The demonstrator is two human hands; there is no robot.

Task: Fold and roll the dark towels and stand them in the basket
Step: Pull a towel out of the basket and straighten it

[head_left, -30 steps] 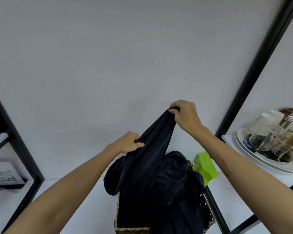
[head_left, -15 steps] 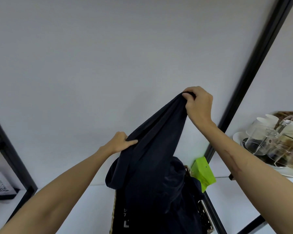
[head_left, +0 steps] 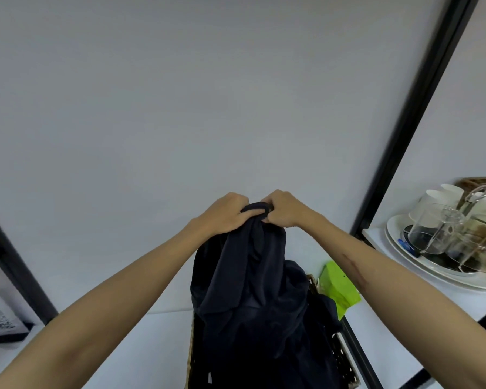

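Gripping the top edge of a dark towel [head_left: 244, 276], both hands are raised in front of a plain white wall [head_left: 180, 94]. The left hand [head_left: 225, 214] has its fingers curled round the bunched cloth from the left, and the right hand [head_left: 282, 210] pinches the same bunch from the right, so the two hands sit just beside each other with a small hump of fabric showing between them. The towel hangs down from this grip in loose folds, its lower part dropping into a woven basket [head_left: 345, 360] that stands on a white shelf [head_left: 141, 346] near the bottom of the view. More dark cloth [head_left: 306, 346] fills the basket, heaped and unrolled, and some of it spills over the right rim. How many towels make up that heap cannot be told.

A bright green packet [head_left: 338, 287] leans just beside the basket's far right corner. A black frame post [head_left: 421, 108] rises slantwise on the right, and beyond it, on another white shelf, a white oval tray [head_left: 421, 272] carries upturned clear glasses [head_left: 435, 228] and white cups [head_left: 432, 203]. On the far left another black post [head_left: 14, 262] slopes down, with a small printed card [head_left: 0, 318] standing near its foot; the print is too blurred to read.
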